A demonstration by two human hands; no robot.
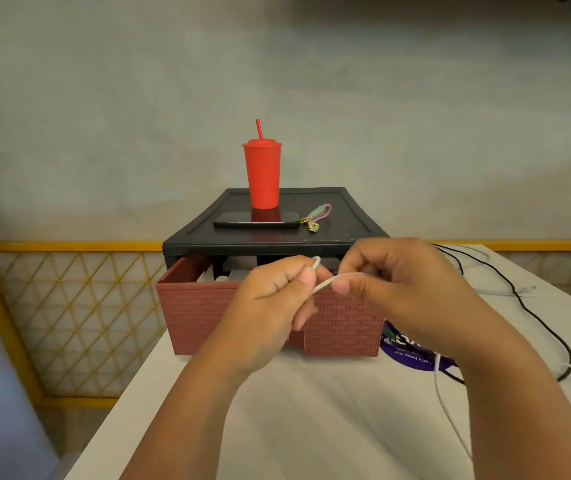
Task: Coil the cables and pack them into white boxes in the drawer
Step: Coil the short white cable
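Note:
A thin white cable stretches between my two hands in front of the drawer. My left hand pinches a small loop of it between thumb and forefinger. My right hand pinches the same cable a little to the right, and its loose length trails down under my right forearm onto the table. The red-brown drawer with a brick pattern stands pulled out of a black cabinet. Something white shows inside the drawer, mostly hidden by my hands.
A red tumbler with a straw, a black phone and a small keychain sit on the cabinet top. Black cables and a white cable lie on the table's right side. A purple printed item lies beside the drawer. A yellow lattice railing stands left.

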